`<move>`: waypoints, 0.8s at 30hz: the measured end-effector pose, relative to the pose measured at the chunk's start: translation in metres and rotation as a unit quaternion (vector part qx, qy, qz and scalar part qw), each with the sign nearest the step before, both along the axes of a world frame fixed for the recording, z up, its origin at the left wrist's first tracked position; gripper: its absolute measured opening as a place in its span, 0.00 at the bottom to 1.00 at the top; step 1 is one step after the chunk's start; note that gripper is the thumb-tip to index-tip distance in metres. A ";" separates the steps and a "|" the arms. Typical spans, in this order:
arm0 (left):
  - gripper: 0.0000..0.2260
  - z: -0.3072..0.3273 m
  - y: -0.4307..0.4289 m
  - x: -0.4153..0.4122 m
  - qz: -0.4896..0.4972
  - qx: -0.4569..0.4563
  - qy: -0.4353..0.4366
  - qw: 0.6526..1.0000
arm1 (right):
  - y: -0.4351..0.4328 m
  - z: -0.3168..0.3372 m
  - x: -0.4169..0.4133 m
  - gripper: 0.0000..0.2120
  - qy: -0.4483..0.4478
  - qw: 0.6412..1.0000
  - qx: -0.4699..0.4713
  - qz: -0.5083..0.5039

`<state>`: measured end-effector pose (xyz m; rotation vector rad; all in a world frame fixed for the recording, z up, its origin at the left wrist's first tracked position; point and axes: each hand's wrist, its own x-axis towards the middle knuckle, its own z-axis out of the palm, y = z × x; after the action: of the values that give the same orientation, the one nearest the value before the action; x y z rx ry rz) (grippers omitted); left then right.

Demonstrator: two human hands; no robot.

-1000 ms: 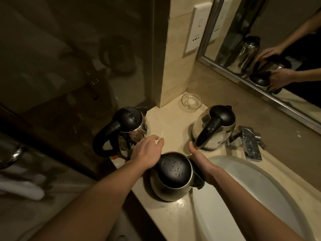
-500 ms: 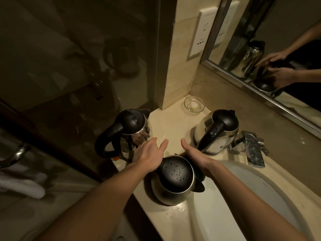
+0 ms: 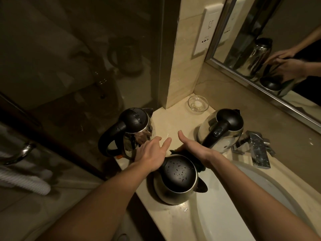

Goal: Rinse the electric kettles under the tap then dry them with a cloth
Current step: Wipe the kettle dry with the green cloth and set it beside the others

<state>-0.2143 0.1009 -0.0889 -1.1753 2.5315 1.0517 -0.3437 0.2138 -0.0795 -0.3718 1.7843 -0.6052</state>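
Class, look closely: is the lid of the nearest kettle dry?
No, water droplets dot the black lid of the nearest kettle.

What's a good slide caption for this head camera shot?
Left hand and right hand, both open, flank the droplet-speckled front kettle on the counter beside the basin.

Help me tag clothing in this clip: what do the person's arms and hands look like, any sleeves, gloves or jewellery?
Both forearms are bare to the frame edge, no sleeve in view. The left hand and right hand wear no gloves, and no watch, bracelet or ring shows in the dim light. The mirror reflects dark clothing behind the arms.
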 end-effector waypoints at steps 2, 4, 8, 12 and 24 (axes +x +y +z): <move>0.30 -0.001 0.000 0.000 0.008 0.003 0.003 1.000 | -0.006 0.001 0.000 0.48 0.004 1.000 0.003 0.004; 0.29 -0.003 -0.001 0.000 0.015 0.003 0.005 1.000 | -0.009 -0.005 -0.001 0.48 0.005 1.000 0.012 0.005; 0.29 -0.006 -0.001 -0.002 0.023 0.001 0.007 1.000 | -0.005 -0.027 -0.004 0.47 0.003 0.999 0.036 -0.017; 0.27 -0.009 -0.002 -0.002 0.034 0.003 0.012 0.999 | -0.003 -0.037 -0.002 0.45 0.005 0.999 0.038 -0.024; 0.27 -0.015 -0.003 -0.003 0.046 0.006 0.019 0.999 | -0.017 -0.030 -0.002 0.45 0.024 1.000 0.002 -0.009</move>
<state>-0.2168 0.0980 -0.1041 -1.2921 2.5170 1.1177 -0.3457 0.1965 -0.1095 -0.3708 1.8356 -0.6092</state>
